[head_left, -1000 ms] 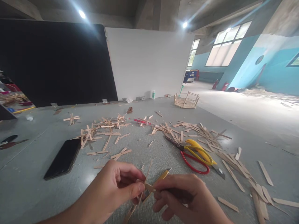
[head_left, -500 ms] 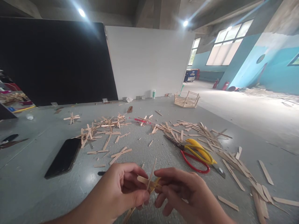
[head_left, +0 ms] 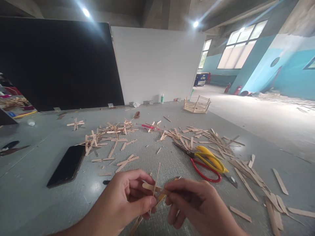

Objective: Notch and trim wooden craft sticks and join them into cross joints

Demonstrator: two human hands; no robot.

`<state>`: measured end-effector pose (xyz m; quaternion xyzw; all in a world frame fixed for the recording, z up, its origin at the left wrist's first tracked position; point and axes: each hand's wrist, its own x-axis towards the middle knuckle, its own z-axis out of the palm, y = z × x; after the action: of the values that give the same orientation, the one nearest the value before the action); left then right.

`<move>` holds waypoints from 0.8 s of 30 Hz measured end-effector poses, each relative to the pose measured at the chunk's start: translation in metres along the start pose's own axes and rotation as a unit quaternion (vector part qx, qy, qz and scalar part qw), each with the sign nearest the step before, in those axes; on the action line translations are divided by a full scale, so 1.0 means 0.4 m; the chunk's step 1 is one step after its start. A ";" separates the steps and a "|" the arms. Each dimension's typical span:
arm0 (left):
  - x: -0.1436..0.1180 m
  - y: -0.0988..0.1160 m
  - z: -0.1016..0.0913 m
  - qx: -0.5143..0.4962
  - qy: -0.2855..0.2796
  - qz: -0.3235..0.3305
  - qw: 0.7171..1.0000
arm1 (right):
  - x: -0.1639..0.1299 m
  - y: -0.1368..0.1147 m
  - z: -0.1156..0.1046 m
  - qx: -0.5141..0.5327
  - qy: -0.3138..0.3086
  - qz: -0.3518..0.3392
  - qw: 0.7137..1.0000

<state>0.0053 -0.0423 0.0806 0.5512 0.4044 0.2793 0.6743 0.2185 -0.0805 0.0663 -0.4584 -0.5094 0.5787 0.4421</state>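
Observation:
Low in the head view, both my hands hold a small cluster of crossed wooden craft sticks [head_left: 154, 189] just above the grey table. My left hand [head_left: 125, 200] pinches the cluster from the left with thumb and fingers. From the right, my right hand [head_left: 194, 205] grips the same sticks with its fingertips. One thin stick points upward from the cluster and another runs down toward the frame's bottom edge. A yellowish piece shows between my fingers; I cannot tell what it is.
Scissors [head_left: 205, 160] with yellow and red handles lie right of centre. A black phone [head_left: 67, 166] lies at the left. Loose sticks [head_left: 216, 141] and glued stick crosses [head_left: 108, 134] scatter over the table. A hexagonal stick frame [head_left: 197, 105] stands at the far edge.
My hands have turned the stick cluster and lifted it slightly. The yellowish piece that stuck out to the upper right is now mostly hidden between my fingers.

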 end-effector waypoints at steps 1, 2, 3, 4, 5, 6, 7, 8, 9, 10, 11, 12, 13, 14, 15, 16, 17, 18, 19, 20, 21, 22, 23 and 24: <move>0.001 -0.002 0.000 -0.002 -0.002 -0.001 1.000 | 0.000 -0.001 0.001 0.010 -0.003 0.006 1.000; 0.002 -0.002 0.000 -0.002 -0.004 -0.001 1.000 | -0.001 -0.001 0.002 0.022 -0.006 0.013 1.000; 0.001 -0.001 0.001 0.000 -0.005 -0.003 1.000 | -0.001 -0.001 0.003 0.033 -0.009 0.019 0.999; 0.001 0.000 0.003 0.003 -0.004 -0.006 1.000 | -0.002 -0.001 0.004 0.042 -0.011 0.025 0.999; 0.000 0.001 0.005 0.004 -0.004 -0.011 1.000 | -0.002 0.001 0.004 0.048 -0.012 0.030 0.998; -0.001 0.001 0.006 0.001 -0.006 -0.016 1.000 | -0.002 0.002 0.004 0.053 -0.014 0.033 0.998; -0.001 0.000 0.008 -0.004 -0.010 -0.018 1.000 | -0.002 0.005 0.004 0.056 -0.016 0.036 0.998; -0.001 -0.003 0.009 -0.011 -0.014 -0.016 1.000 | -0.002 0.007 0.004 0.058 -0.018 0.038 0.997; -0.001 -0.007 0.009 -0.018 -0.019 -0.013 1.000 | -0.002 0.009 0.003 0.058 -0.020 0.039 0.997; 0.000 -0.012 0.010 -0.024 -0.023 -0.009 0.999 | -0.002 0.011 0.003 0.058 -0.021 0.038 0.997; 0.001 -0.016 0.009 -0.027 -0.027 -0.004 0.999 | -0.002 0.011 0.003 0.057 -0.020 0.036 0.998; 0.003 -0.021 0.009 -0.029 -0.030 -0.003 0.999 | -0.002 0.011 0.003 0.056 -0.020 0.035 0.998; 0.004 -0.024 0.009 -0.031 -0.031 -0.001 0.999 | -0.002 0.009 0.004 0.055 -0.019 0.036 0.998; 0.006 -0.027 0.009 -0.035 -0.032 0.001 0.999 | -0.002 0.007 0.004 0.055 -0.019 0.038 0.998; 0.008 -0.028 0.009 -0.039 -0.032 0.005 0.999 | -0.002 0.005 0.005 0.054 -0.019 0.040 0.998; 0.009 -0.029 0.010 -0.044 -0.032 0.008 0.998 | -0.002 0.002 0.005 0.054 -0.020 0.042 0.997; 0.010 -0.029 0.012 -0.048 -0.031 0.011 0.998 | -0.002 0.000 0.006 0.052 -0.021 0.043 0.997; 0.010 -0.028 0.013 -0.051 -0.029 0.012 0.998 | -0.002 -0.001 0.006 0.051 -0.022 0.044 0.998; 0.009 -0.026 0.016 -0.054 -0.028 0.011 0.998 | -0.003 -0.001 0.005 0.049 -0.024 0.043 0.998; 0.008 -0.024 0.018 -0.056 -0.025 0.009 0.998 | -0.003 0.000 0.004 0.047 -0.025 0.043 0.998; 0.006 -0.020 0.020 -0.057 -0.022 0.004 0.998 | -0.003 0.002 0.003 0.045 -0.027 0.043 0.998; 0.004 -0.016 0.022 -0.058 -0.017 -0.001 0.998 | -0.003 0.004 0.002 0.044 -0.028 0.044 0.998; 0.001 -0.013 0.024 -0.060 -0.012 -0.007 0.998 | -0.004 0.006 0.001 0.043 -0.029 0.045 0.998; 0.000 -0.010 0.025 -0.060 -0.007 -0.011 0.998 | -0.004 0.007 0.001 0.043 -0.030 0.046 0.998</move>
<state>0.0136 -0.0486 0.0776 0.5072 0.3881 0.2914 0.7122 0.2184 -0.0822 0.0635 -0.4444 -0.4751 0.6334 0.4190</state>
